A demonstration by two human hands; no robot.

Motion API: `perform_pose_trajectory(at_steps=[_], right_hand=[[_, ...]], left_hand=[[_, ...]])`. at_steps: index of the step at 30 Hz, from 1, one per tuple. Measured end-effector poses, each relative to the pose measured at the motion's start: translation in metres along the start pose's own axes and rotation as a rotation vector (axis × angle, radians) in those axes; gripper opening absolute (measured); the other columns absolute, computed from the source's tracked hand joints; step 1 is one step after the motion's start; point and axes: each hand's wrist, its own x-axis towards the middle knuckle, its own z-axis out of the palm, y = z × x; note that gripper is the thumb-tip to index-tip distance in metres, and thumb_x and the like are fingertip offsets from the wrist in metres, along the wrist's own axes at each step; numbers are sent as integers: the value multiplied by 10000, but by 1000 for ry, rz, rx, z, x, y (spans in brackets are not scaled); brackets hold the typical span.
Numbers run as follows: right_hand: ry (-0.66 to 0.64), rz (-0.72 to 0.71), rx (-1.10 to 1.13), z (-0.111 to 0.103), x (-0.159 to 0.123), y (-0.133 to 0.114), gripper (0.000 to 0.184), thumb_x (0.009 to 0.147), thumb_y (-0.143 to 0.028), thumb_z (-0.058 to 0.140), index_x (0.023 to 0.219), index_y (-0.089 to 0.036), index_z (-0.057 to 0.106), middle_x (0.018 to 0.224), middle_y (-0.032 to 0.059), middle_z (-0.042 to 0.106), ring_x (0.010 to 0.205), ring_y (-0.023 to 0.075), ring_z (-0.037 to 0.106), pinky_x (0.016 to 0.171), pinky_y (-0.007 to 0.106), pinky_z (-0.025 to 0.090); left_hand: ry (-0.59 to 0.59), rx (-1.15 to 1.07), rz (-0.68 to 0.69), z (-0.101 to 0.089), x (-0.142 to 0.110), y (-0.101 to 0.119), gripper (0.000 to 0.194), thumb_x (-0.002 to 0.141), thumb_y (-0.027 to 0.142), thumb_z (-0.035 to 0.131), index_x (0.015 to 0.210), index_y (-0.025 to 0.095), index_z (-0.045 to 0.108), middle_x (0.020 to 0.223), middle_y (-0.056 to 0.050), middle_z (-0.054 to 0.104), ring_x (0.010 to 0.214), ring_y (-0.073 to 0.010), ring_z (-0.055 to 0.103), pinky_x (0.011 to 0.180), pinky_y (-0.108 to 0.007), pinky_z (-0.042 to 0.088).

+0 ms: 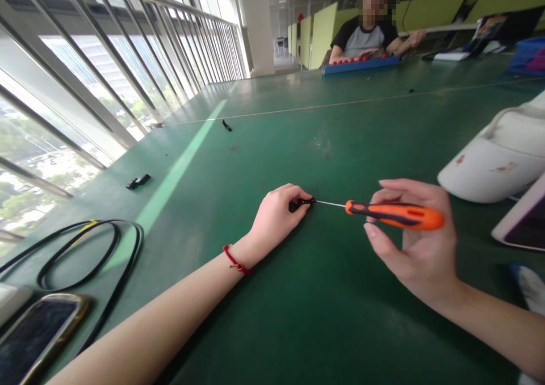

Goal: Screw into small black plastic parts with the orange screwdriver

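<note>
My left hand rests on the green table, thumb and fingers pinching a small black part, mostly hidden by the fingers. From the right, the thin metal shaft of a screwdriver reaches that part. Its handle is orange with dark grips and lies level across my right hand. There the handle's butt rests against the hand, while thumb and fingertips stand apart around it in a loose hold. Something tiny and dark shows by the right thumb tip, too small to name.
Black cable coils at left beside a phone. Small black pieces lie farther up the green table. A white container stands at right. Across the table sits a person behind a blue tray. A railing borders the left.
</note>
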Motion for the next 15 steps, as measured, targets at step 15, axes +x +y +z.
perform_pose_trajectory(at_steps=[15], right_hand=[[-104, 8, 7, 0, 1, -1, 413, 716, -190, 669, 1099, -260, 532, 756, -7, 543, 653, 163, 569, 597, 316, 515]], left_hand=[[0, 5, 0, 0, 0, 0, 122, 799, 143, 580, 870, 181, 671, 889, -23, 683, 792, -147, 623, 715, -259, 496]])
